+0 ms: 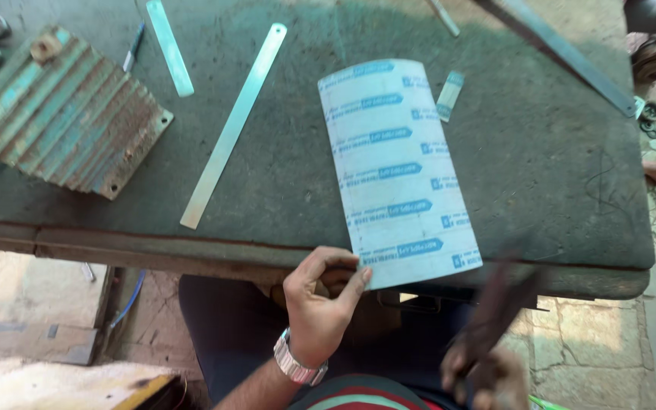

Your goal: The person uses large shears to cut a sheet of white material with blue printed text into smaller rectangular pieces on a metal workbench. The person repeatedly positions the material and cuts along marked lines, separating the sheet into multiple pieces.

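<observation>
The left hand (319,304) pinches the near corner of a curved white sheet (396,171) covered in blue-printed protective film, thumb on top and fingers tucked beneath, right where the sheet overhangs the front edge of the dark green workbench (556,167). The sheet lies lengthwise across the bench, bowed up along its middle, its far end near a small film-covered offcut (449,96). The right hand (484,372) is low and blurred, closed round a dark, long-handled tool (499,304) — snips or shears by the look of it, though the blur leaves that uncertain — angled up toward the sheet's near edge. To do this well, I'd judge the pinch should stay close to that corner and keep the sheet flat against the bench edge, so the bow doesn't let it rock. Off to the left lie a long metal strip (231,129), a shorter strip (170,47) and a rusted, ribbed turquoise plate (62,114), well apart from the hands.
</observation>
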Tool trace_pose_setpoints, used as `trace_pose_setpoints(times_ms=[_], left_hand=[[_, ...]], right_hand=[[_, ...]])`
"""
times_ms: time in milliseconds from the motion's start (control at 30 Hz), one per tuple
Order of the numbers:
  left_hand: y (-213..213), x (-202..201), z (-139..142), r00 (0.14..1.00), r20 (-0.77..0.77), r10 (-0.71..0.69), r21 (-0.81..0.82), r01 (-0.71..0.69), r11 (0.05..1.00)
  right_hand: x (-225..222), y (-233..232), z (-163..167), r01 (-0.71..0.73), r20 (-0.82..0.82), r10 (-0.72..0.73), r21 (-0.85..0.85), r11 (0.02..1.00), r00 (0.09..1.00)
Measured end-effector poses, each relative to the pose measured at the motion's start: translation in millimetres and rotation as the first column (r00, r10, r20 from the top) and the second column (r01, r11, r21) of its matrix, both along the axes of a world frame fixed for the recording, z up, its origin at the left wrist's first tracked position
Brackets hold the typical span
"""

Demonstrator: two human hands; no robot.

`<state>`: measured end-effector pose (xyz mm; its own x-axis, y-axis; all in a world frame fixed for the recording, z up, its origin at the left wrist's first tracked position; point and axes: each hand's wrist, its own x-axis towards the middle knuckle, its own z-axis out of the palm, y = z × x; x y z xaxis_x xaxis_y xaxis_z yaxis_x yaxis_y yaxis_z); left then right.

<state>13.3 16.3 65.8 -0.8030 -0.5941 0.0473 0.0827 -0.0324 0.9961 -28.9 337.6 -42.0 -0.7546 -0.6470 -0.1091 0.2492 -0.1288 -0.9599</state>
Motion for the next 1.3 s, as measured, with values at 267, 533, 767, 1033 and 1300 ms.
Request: trace_pose_setpoints(times_ms=[267, 533, 767, 1033, 1300], left_hand=[[-2.9, -15.8, 12.4, 1.0, -0.01, -0.025, -0.044, 0.025, 0.999], [7.1, -8.7, 10.6, 0.998, -0.05, -0.039, -0.294, 0.023, 0.956], [7.2, 3.5, 8.9, 0.998, -0.005, -0.062, -0.224, 0.059, 0.973], [8.0, 10.7, 4.0, 1.0, -0.009, -0.003, -0.299, 0.0, 0.954], [6.7, 13.5, 5.3, 0.999, -0.013, -0.038, -0.297, 0.032, 0.954]], right_hand=[[64.9, 47.4, -54.2, -0.152, 0.367, 0.002, 0.381, 0.912, 0.93], [56.8, -12.3, 16.5, -0.286, 0.352, 0.19, 0.245, 0.926, 0.917], [52.0, -63.9, 44.0, -0.272, 0.311, 0.172, 0.316, 0.909, 0.935], [54.8, -70.3, 42.6, -0.26, 0.245, 0.176, 0.365, 0.894, 0.953], [56.6, -69.2, 38.0, -0.251, 0.257, 0.162, 0.364, 0.897, 0.953]])
